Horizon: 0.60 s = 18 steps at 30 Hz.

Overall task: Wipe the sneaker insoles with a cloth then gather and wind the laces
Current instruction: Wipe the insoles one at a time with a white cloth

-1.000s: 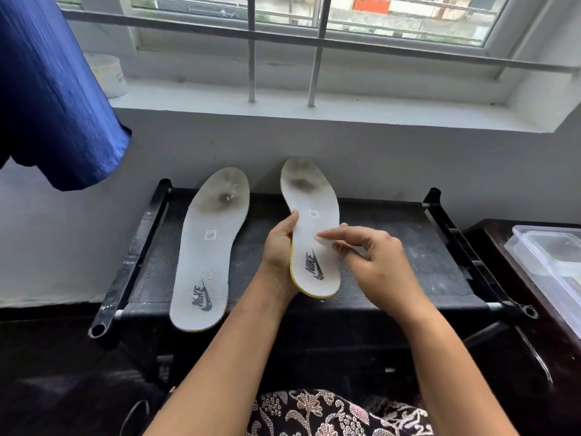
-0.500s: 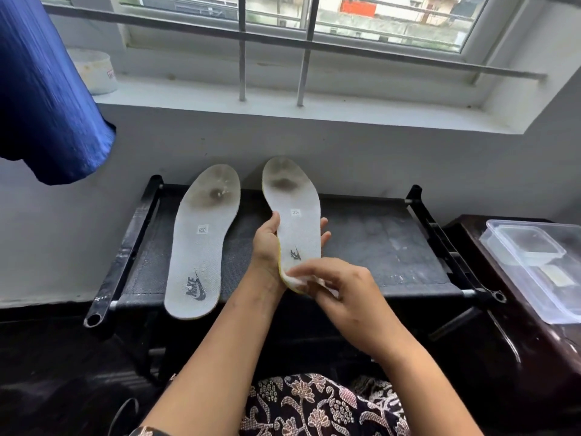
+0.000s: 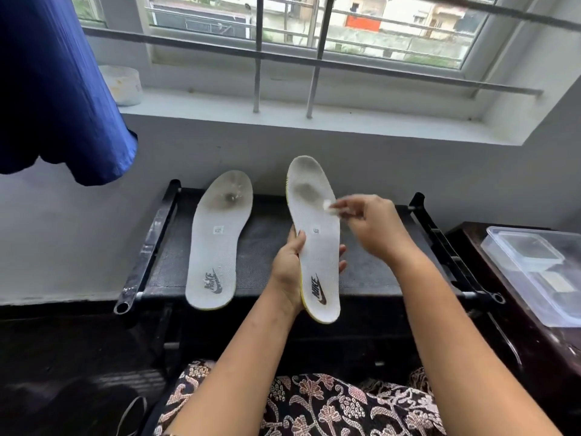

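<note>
While the wiping step is in hand, the held insole [image 3: 316, 243] is raised over the black rack [image 3: 267, 221], toe end away from the person and printed heel nearest. The left hand [image 3: 290, 269] grips it at mid-length, thumb curled onto the left edge and fingers wrapped behind, their tips showing past the right edge. The right hand [image 3: 374, 228] is blurred, with its fingertips pinched on a small white cloth [image 3: 330, 206], which touches the insole's right side just below a dark forefoot stain. The second insole [image 3: 220, 243] lies flat on the rack just left of the held one, printed face up, with a darker stain at its own forefoot and its heel overhanging the front rail. No laces can be made out. Also in view are a clear plastic container [image 3: 534, 272] on a dark stand at right, a white tub [image 3: 124, 84] on the window sill and a hanging blue fabric [image 3: 56, 89] at upper left. By judgement the task is at an early stage, with both stains visible and winding not begun. The next move calls for firm rubbing across the grey patch while the left hand braces the flexible insole from behind, as it will bend under pressure.
</note>
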### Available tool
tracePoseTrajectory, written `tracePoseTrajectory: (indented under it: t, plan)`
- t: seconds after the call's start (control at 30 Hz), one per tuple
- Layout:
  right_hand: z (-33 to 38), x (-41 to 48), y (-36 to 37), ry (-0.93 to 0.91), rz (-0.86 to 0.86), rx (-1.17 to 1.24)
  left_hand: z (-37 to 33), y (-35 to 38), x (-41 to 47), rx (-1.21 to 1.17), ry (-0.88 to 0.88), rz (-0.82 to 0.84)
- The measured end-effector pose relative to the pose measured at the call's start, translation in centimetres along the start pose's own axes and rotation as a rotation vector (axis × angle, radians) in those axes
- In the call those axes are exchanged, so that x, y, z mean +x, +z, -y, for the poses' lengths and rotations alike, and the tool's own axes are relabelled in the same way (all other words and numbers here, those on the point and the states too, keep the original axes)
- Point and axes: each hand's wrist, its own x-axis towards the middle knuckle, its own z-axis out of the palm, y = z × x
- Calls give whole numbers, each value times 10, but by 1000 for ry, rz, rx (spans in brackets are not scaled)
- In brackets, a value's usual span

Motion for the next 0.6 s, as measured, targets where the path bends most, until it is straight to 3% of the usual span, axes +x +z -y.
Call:
tracePoseTrajectory:
  t: [0.07, 0.23, 0.4, 0.6]
  plan:
    - [-5, 22, 13, -25, -82, -42, -3, -2, 1, -1, 4, 11]
    - [-18, 33, 37, -85, -75, -164, -15, -3, 8, 51, 81, 72]
    - [-16, -4, 48, -148, -100, -75, -18, -3, 18, 12, 181, 60]
    - [-3, -57, 59, -139, -28, 77, -22, -12, 24, -85, 143, 11]
